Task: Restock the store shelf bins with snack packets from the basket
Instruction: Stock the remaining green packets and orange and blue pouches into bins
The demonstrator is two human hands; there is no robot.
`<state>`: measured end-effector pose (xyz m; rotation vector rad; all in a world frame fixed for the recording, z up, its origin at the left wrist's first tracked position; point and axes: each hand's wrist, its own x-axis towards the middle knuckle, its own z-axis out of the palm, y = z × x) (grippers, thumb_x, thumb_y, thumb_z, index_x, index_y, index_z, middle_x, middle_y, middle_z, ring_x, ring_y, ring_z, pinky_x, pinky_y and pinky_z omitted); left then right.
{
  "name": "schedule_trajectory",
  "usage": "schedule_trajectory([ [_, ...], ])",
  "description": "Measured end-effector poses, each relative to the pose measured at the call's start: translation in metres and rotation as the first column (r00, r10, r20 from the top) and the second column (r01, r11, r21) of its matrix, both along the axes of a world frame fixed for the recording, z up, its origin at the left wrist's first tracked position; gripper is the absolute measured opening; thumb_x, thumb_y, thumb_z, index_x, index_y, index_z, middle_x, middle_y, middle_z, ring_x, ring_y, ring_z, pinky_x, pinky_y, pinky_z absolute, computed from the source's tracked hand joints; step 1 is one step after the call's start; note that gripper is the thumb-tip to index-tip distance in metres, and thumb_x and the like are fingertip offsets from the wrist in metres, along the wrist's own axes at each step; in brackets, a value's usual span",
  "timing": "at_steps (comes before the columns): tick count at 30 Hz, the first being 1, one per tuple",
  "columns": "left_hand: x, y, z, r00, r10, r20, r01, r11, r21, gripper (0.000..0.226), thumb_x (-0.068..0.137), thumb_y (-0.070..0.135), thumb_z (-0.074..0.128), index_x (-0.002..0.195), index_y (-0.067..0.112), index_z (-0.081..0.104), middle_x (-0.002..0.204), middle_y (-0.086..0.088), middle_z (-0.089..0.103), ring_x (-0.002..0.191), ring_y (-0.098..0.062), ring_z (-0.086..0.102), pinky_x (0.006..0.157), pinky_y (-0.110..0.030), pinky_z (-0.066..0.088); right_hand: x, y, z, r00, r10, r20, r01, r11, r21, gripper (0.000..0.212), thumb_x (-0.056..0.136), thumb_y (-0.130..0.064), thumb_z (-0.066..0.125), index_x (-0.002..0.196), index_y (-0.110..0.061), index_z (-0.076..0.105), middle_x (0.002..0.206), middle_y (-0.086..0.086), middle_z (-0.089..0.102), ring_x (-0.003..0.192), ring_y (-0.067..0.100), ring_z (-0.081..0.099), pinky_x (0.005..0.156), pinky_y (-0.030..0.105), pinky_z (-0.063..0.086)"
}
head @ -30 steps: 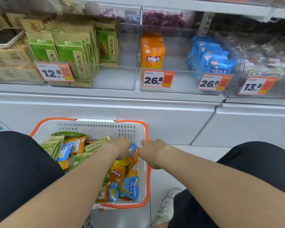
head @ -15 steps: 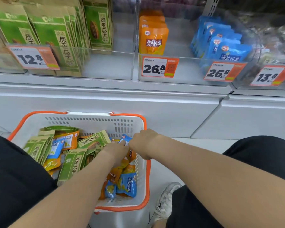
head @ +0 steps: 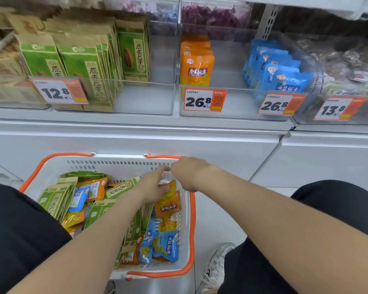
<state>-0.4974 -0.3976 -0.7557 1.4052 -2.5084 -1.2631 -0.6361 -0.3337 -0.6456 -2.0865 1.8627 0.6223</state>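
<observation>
Head view: two hands (head: 151, 183) (head: 187, 172); one basket (head: 115, 164).

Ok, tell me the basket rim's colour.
Orange, on a white basket; seen in the head view.

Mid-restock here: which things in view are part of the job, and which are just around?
Job:
basket
orange packet at both hands, left, right
green packets' bin
orange packets' bin
blue packets

Just around:
brown bags
13.8 bin
shoe
</observation>
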Motion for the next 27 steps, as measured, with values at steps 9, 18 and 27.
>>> schedule_trajectory([
  [9,-0.006,-0.008,0.048,0.516,0.662,-0.543,-0.434,0.749,0.5,0.025,0.111,0.027,0.05,0.12,0.013,0.069,0.099,-0.004,0.074,0.093,-0.024,0.068,0.077,-0.035,0.052,-0.022,-0.009,0.04,0.733,-0.472,0.489,0.58,0.81,-0.086,0.043,0.087,-0.015,0.062,0.129,-0.008,0.053,0.125,0.013,0.059,0.106,0.032,0.063,0.083,0.04,0.059],
  [18,-0.007,-0.002,0.091,0.208,0.762,-0.614,-0.052,0.635,0.771,0.015,0.106,0.022,0.058,0.118,0.021,0.067,0.109,0.0,0.077,0.101,-0.017,0.07,0.09,-0.036,0.051,-0.011,-0.012,0.062,0.128,-0.229,0.965,0.884,0.467,-0.007,0.032,0.075,0.004,0.069,0.09,-0.024,0.067,0.09,0.002,0.074,0.085,0.019,0.071,0.08,0.048,0.063],
  [27,-0.029,0.008,0.115,0.232,0.626,-0.744,-0.134,0.778,0.613,0.028,0.09,-0.002,0.074,0.116,0.003,0.066,0.115,-0.023,0.073,0.106,-0.035,0.073,0.098,-0.04,0.059,-0.009,-0.01,0.097,0.263,-0.152,0.953,0.886,0.428,-0.176,0.078,0.073,0.0,0.07,0.136,-0.039,0.044,0.128,0.004,0.036,0.098,0.019,0.052,0.093,0.033,0.055],
])
